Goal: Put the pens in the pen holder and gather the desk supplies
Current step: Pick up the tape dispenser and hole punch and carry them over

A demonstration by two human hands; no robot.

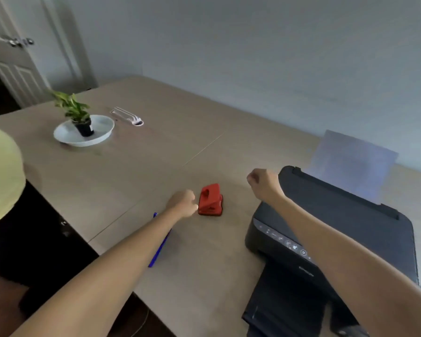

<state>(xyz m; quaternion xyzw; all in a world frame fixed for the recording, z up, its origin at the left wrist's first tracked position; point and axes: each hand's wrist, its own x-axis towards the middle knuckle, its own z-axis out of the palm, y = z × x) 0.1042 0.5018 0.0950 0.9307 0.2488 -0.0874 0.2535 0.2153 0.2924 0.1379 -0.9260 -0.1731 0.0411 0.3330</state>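
Note:
A red hole punch (211,200) sits on the wooden desk (156,154) near its middle. My left hand (183,203) is curled into a fist right beside the punch's left side, touching or nearly touching it. A blue pen (159,248) lies on the desk under my left forearm, partly hidden by it. My right hand (264,182) hovers as a closed fist to the right of the punch, above the printer's near corner, holding nothing visible. A pale clip-like item (128,117) lies at the far side. No pen holder is in view.
A black printer (338,239) with paper in its rear tray fills the right side of the desk. A small potted plant in a white dish (84,132) stands at the far left. The desk's left edge drops to a dark floor; a door is behind.

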